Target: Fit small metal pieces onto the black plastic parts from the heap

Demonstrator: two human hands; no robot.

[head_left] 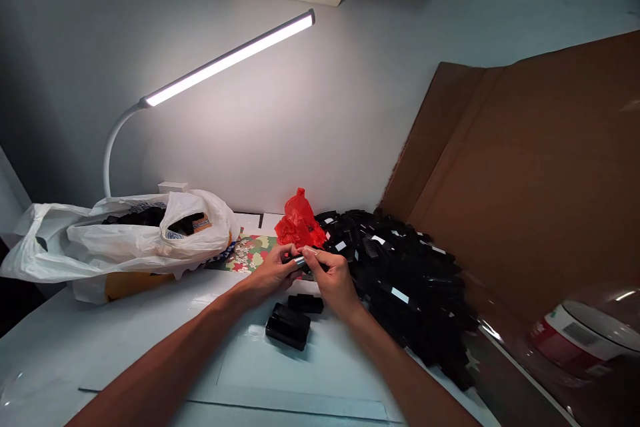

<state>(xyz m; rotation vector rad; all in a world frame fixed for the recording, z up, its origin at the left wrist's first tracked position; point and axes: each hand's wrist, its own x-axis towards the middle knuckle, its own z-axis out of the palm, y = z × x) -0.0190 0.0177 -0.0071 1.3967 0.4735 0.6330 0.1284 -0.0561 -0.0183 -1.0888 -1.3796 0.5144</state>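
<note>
My left hand point(273, 273) and my right hand point(334, 280) meet above the white table point(125, 347), fingers pinched together on one small black part with a shiny metal end point(300, 260). Just below the hands lie a few finished-looking black parts point(289, 325) side by side. A big heap of the same black parts point(410, 273) spreads to the right of my right hand, some showing white labels.
A red plastic bag point(299, 221) sits behind the hands beside a camouflage-patterned tray of small metal pieces point(250, 253). A white plastic bag point(130, 237) lies at the left under a lit desk lamp point(225, 60). Brown cardboard point(525, 167) leans at the right.
</note>
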